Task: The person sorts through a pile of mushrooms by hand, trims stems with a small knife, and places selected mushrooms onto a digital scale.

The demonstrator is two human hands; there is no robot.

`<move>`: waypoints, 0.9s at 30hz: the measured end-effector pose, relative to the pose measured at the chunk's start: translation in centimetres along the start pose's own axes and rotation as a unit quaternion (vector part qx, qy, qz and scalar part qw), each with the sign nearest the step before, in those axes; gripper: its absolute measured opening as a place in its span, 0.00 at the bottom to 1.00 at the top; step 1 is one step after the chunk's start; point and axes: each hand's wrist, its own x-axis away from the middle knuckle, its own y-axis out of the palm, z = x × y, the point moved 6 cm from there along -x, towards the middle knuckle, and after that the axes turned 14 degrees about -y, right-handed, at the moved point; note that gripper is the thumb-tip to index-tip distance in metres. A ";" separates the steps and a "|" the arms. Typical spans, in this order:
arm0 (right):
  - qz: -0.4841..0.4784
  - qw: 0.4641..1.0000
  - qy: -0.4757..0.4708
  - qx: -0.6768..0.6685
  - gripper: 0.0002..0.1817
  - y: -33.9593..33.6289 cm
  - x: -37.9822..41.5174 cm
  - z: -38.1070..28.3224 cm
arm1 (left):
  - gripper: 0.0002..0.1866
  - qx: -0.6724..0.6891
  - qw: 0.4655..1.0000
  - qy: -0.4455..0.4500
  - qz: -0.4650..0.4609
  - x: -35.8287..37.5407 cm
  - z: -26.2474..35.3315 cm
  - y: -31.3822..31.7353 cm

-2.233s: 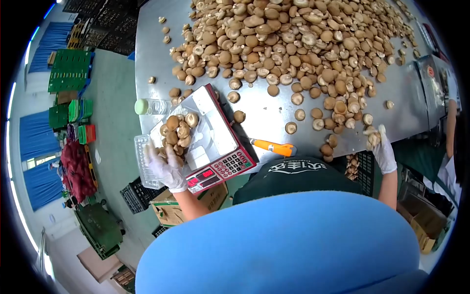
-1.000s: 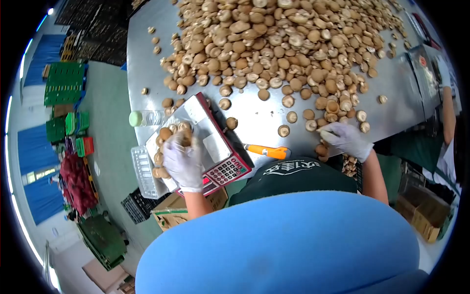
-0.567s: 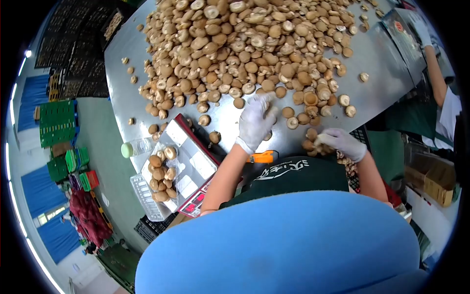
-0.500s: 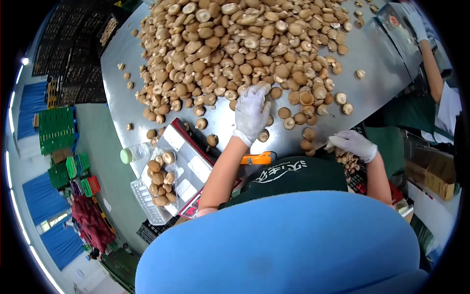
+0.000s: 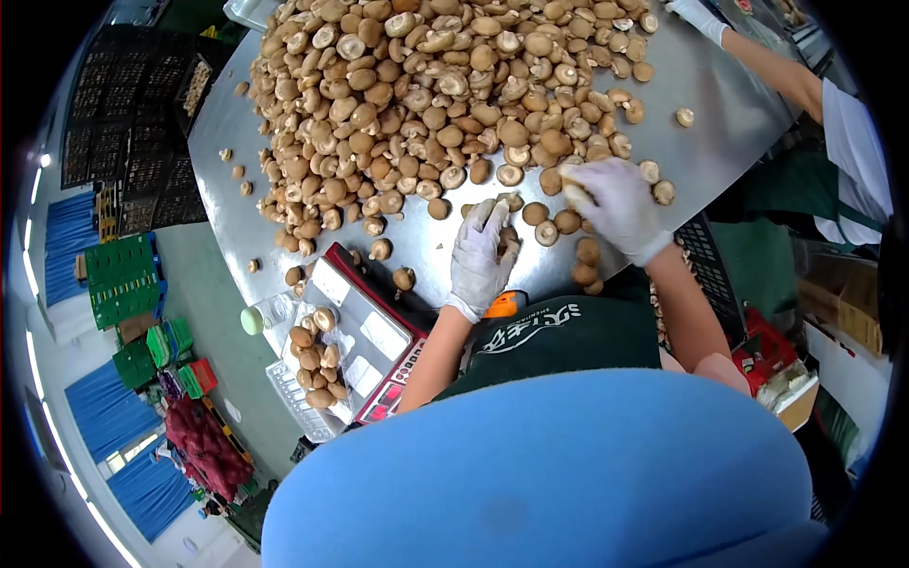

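A large heap of brown shiitake mushrooms (image 5: 426,104) covers much of the metal table (image 5: 227,189). My left hand (image 5: 481,260), in a white glove, rests low over the table near my apron, fingers curled round mushrooms (image 5: 508,237) that show between thumb and fingers. At the heap's near right edge is my right hand (image 5: 620,208), also gloved, with its fingers bent together; what lies at the fingertips is partly hidden. Loose mushrooms (image 5: 546,233) lie between the two hands, and several more (image 5: 587,265) sit below the right one.
To the left stands a red-framed scale (image 5: 369,312) bearing a clear tray of mushrooms (image 5: 317,358), beside a green-capped bottle (image 5: 254,320). An orange-handled tool (image 5: 507,303) lies by my apron. A black crate (image 5: 710,275) is at right. Another person's gloved hand (image 5: 699,17) touches the table's far right.
My right hand has moved from above the crate up and left to the mushrooms. My left hand has drawn back from the heap towards my body, now with mushrooms in its fingers.
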 end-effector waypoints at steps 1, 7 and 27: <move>-0.003 0.997 -0.036 0.063 0.17 1.7 -0.8 -0.9 | 0.36 0.031 0.999 -0.013 0.002 0.5 -0.3 0.2; -0.114 0.989 0.001 0.093 0.23 5.3 -2.5 0.9 | 0.40 -0.009 0.997 -0.053 0.050 3.7 -1.3 -1.0; 0.153 0.744 0.212 -0.614 0.26 -3.0 6.5 7.1 | 0.54 -0.045 0.986 -0.091 0.133 -0.5 -1.4 0.7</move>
